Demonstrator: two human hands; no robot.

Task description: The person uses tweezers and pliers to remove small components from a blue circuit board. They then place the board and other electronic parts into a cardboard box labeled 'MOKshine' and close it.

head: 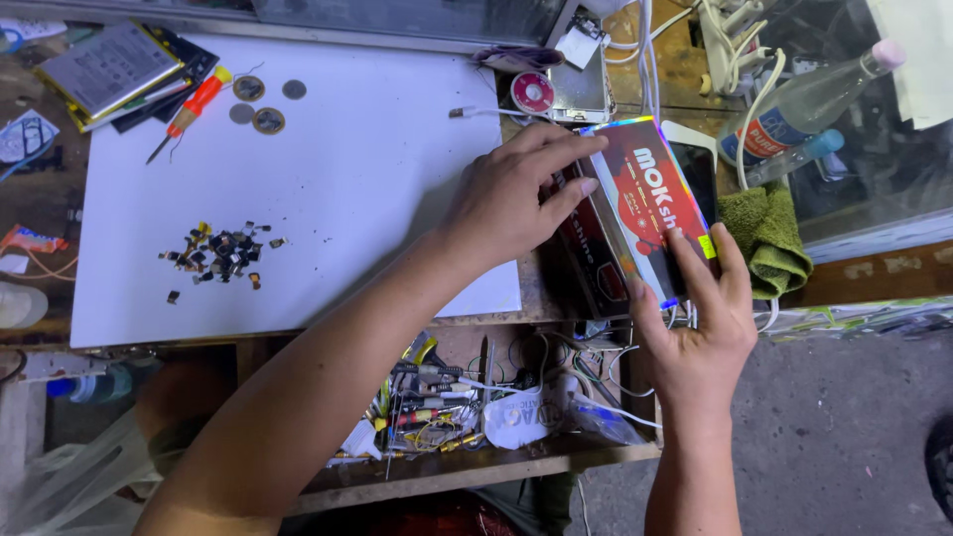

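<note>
A flat red and black retail box (645, 203) with a shiny rainbow edge stands tilted at the right end of the workbench. My left hand (516, 194) grips its far left side, fingers curled over the top edge. My right hand (700, 318) holds its near right corner, fingers flat on the printed face. Both hands hold the same box. A dark phone (695, 169) lies partly hidden behind the box.
A white board (328, 189) covers the bench, with a pile of small dark parts (220, 253), coins (260, 104), a red screwdriver (189, 109) and stacked phone parts (114, 69). A green cloth (769, 238), plastic bottles (809, 99) and cables sit right. An open drawer (467, 407) holds tools.
</note>
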